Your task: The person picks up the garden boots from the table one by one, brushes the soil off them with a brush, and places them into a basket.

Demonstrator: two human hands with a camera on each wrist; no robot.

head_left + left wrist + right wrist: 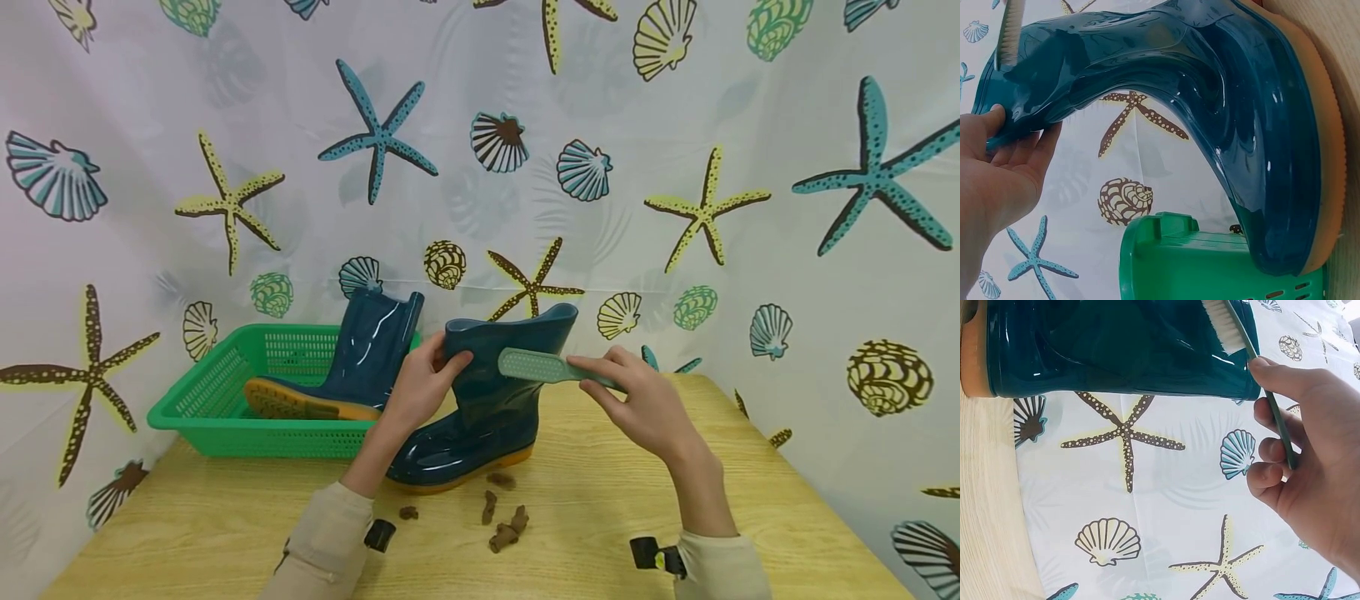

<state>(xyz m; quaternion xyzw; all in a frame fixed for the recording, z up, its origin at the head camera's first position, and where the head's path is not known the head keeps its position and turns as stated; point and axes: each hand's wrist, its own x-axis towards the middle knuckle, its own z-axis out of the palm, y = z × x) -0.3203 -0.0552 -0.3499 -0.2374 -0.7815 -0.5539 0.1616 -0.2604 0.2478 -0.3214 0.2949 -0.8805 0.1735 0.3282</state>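
A dark teal rubber boot (487, 400) with a yellow-orange sole stands upright on the table, toe pointing left. My left hand (422, 379) grips the rim of its shaft, thumb on the outside and fingers behind; the left wrist view shows the same hold on the boot (1260, 144). In my right hand (637, 400) is the handle of a pale green scrub brush (536, 365). White bristles of the brush (1225, 328) face the upper shaft in the right wrist view, touching it or very near. A second boot (367, 350) leans in the green basket (270, 437), sole showing.
Several brown clumps (508, 529), seemingly dirt, lie on the wooden table (600, 517) in front of the boot. The basket stands at the left, close by the boot's toe. Behind everything hangs a white curtain (465, 217) printed with starfish and shells.
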